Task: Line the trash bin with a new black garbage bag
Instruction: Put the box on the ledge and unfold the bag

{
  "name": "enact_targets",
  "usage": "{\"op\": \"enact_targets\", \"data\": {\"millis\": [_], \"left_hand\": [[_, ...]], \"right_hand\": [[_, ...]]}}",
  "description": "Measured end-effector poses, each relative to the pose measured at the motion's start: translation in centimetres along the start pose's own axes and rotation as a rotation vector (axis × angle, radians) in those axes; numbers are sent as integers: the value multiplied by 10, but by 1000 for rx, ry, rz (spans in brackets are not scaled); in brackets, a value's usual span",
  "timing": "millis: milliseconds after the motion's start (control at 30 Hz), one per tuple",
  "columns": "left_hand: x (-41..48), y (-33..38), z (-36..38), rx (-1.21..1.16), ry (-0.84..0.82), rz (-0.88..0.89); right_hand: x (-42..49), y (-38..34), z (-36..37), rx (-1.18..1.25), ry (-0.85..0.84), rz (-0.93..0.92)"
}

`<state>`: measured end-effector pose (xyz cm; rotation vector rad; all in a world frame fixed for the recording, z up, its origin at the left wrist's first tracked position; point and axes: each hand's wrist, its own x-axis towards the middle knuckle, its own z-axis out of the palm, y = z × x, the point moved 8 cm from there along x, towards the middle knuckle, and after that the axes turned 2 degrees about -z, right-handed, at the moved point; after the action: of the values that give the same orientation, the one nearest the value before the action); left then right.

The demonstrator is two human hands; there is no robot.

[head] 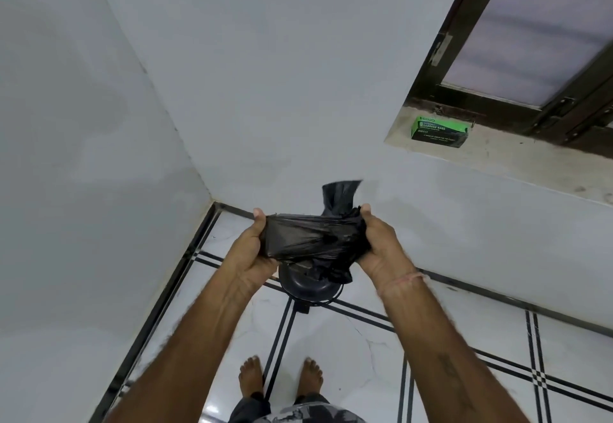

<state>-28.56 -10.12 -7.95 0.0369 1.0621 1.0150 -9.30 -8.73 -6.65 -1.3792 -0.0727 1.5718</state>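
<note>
A crumpled black garbage bag (311, 237) is stretched between both hands at chest height. My left hand (253, 246) grips its left end and my right hand (378, 243) grips its bunched right end, where a loose flap sticks up. Directly below the bag, a small black round trash bin (306, 286) stands on the floor near the corner of the room; the bag and hands hide most of it.
White walls meet in a corner at the left. A green box of garbage bags (439, 131) lies on the window sill (497, 154) at upper right. The white tiled floor (348, 339) has black lines; my bare feet stand behind the bin.
</note>
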Motion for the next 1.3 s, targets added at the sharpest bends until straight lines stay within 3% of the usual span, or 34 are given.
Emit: {"op": "enact_targets", "data": {"millis": [67,133,200,333,400,433,500,567,667,733,867,1000,1067,1200,1233,1300], "left_hand": [[-3,0,0,136,-26,-6],[-4,1,-2,421,-78,35],[-5,4,-3,659,-125,71],[2,14,-13,529,-116,-27],[1,20,-7,484,-129,-55],[2,21,-6,472,-115,-46],[3,22,-7,460,-117,-3],[0,14,-4,659,-218,47],[-5,-8,-7,977,-326,47],[-5,-17,-10,890,-326,3],[-5,-34,-21,277,-268,-180],[-4,-26,-16,-58,-238,-80],[-4,-22,-11,-89,-265,-28],[0,-5,-16,97,-259,129],[2,-4,-20,134,-227,146],[-1,-8,-27,280,-170,165]], "right_hand": [[3,2,-1,-26,-14,11],[2,3,4,-75,-68,2],[1,-4,7,-223,-162,-99],[-7,-19,19,-821,-458,-434],[-9,-6,23,-1052,-577,-428],[-10,0,23,-1069,-609,-395],[-6,5,18,-839,-562,-259],[1,7,12,-563,-470,-119],[8,7,13,-404,-414,-67],[6,0,15,-337,-408,-125],[7,-15,4,-259,-459,-299],[3,-9,2,-342,-458,-371],[3,-4,3,-502,-453,-438],[6,8,9,-1121,-453,-568],[5,11,10,-1136,-460,-521],[4,13,8,-879,-432,-330]]}}
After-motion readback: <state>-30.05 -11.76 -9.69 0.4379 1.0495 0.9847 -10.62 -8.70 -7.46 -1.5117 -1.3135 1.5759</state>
